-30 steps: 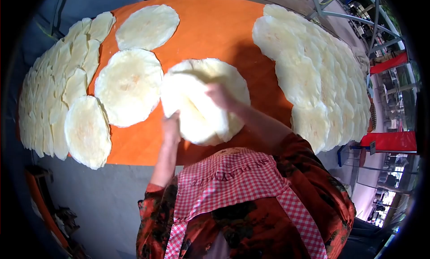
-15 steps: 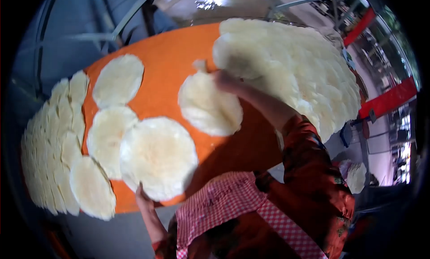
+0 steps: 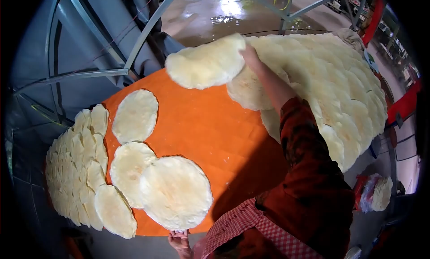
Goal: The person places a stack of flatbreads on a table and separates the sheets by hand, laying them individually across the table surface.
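My right hand (image 3: 251, 56) grips the right edge of a thin round flatbread (image 3: 206, 64), lifted over the back edge of the orange cloth (image 3: 188, 115). My left hand (image 3: 180, 242) is at the front edge of the cloth, its fingers under the near rim of a large stacked flatbread (image 3: 176, 192); they are partly hidden by it. Beside that stack lie another round flatbread (image 3: 131, 169) and, farther back, a single one (image 3: 135, 115). To the right, many overlapping flatbreads (image 3: 331, 88) cover the cloth.
At the far left, rows of overlapping flatbreads (image 3: 74, 169) cover that end. Metal bars (image 3: 150, 28) stand behind the table, with grey sheeting (image 3: 85, 35). A plastic bag of flatbreads (image 3: 375, 194) sits low at the right. Wet floor (image 3: 224, 12) shows beyond the table.
My right hand has moved up and back, and the flatbread in it is now raised near the back edge. My left hand remains by the stack's near rim. The view has shifted.
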### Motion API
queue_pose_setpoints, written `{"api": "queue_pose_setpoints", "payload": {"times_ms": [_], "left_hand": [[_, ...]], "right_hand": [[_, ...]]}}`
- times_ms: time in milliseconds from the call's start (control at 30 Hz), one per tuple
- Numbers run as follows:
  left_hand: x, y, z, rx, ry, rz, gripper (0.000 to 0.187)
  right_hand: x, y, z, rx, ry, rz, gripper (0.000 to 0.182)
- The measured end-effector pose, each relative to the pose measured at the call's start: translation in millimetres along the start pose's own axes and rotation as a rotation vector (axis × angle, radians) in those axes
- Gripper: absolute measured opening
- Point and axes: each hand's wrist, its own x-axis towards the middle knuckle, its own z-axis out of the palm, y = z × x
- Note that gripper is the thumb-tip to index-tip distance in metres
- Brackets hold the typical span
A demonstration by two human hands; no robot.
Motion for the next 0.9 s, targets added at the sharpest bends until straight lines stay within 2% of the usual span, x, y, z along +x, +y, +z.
{"api": "queue_pose_setpoints", "payload": {"times_ms": [33, 67, 100, 167, 200, 267, 300, 333, 367, 400, 433, 467, 500, 533, 567, 633, 700, 733, 833, 900], "left_hand": [[2.3, -1.3, -13.4, -0.043, 0.027, 0.017, 0.047], [-2.7, -8.8, 29.2, -0.004, 0.098, 0.013, 0.047], [-6.5, -8.6, 46.5, 0.0, 0.08, -0.043, 0.043], [-12.0, 0.2, 66.7, 0.02, 0.049, -0.163, 0.036], [-7.5, 0.4, 84.8, 0.072, 0.111, -0.118, 0.04], [4.9, -16.0, 127.9, 0.151, 0.259, -0.041, 0.047], [6.4, -12.7, 131.8, 0.186, 0.341, -0.067, 0.051], [12.4, -6.7, 122.1, 0.239, 0.347, -0.112, 0.053], [20.3, -11.3, 150.0, 0.261, 0.387, -0.134, 0.055], [7.2, -14.0, 183.3, 0.843, 0.083, 0.014, 0.057], [16.8, -13.3, 143.8, 1.158, 0.017, 0.192, 0.061], [30.1, 7.3, 114.8, 0.403, 0.393, -0.2, 0.062], [26.7, 5.9, 155.5, 0.433, 0.378, -0.167, 0.062], [35.0, 5.1, 151.7, 0.34, 0.192, -0.134, 0.061], [40.7, 5.7, 159.4, 0.285, 0.027, -0.127, 0.063], [41.7, 10.0, 166.7, 0.23, -0.088, -0.115, 0.068], [44.5, 12.8, 163.3, 0.165, -0.159, -0.113, 0.074], [42.4, 14.5, 161.7, 0.163, -0.126, -0.113, 0.079], [42.6, 19.8, 148.9, 0.036, -0.131, -0.147, 0.077], [46.5, 18.5, 139.7, 0.225, -0.061, -0.099, 0.071]], "right_hand": [[-15.3, 52.0, 3.7, 0.024, -0.032, 0.128, 0.033], [-45.7, 49.6, 5.6, 0.11, -0.029, 0.253, 0.029], [-76.2, 47.8, 7.8, 0.195, -0.014, 0.379, 0.026], [-116.7, 53.8, 13.6, -0.113, 0.073, 0.447, 0.016], [-138.0, 72.3, 23.7, -0.224, 0.132, 0.332, 0.011], [-193.2, 107.0, 57.1, -0.019, 0.119, -0.178, 0.01], [-231.5, 87.4, 77.0, 0.453, -0.053, 0.034, 0.01], [-279.4, 42.6, 85.8, 0.466, -0.27, 0.175, 0.006], [-321.6, -18.9, 88.6, 0.385, -0.521, 0.291, 0.003], [-359.3, -66.9, 100.3, 0.282, -0.762, 0.44, 0.007], [-398.4, -94.9, 117.0, 0.32, -0.96, 0.333, 0.014], [-433.9, -121.3, 132.3, 0.372, -1.147, 0.215, 0.022], [-469.0, -157.8, 142.4, 0.36, -1.187, 0.102, 0.031], [-485.6, -195.1, 152.1, 0.335, -1.196, -0.04, 0.04], [-490.7, -233.9, 158.7, 0.259, -1.291, -0.144, 0.055], [-524.4, -264.5, 177.9, 0.014, -1.175, -0.368, 0.058], [-535.0, -278.7, 194.1, -0.108, -1.289, -0.181, 0.056], [-538.1, -282.1, 203.6, -0.172, -1.339, -0.089, 0.055], [-538.3, -256.8, 220.9, -0.02, -1.424, 0.138, 0.049], [-556.8, -228.1, 230.1, 0.125, -1.393, 0.007, 0.052]]}}
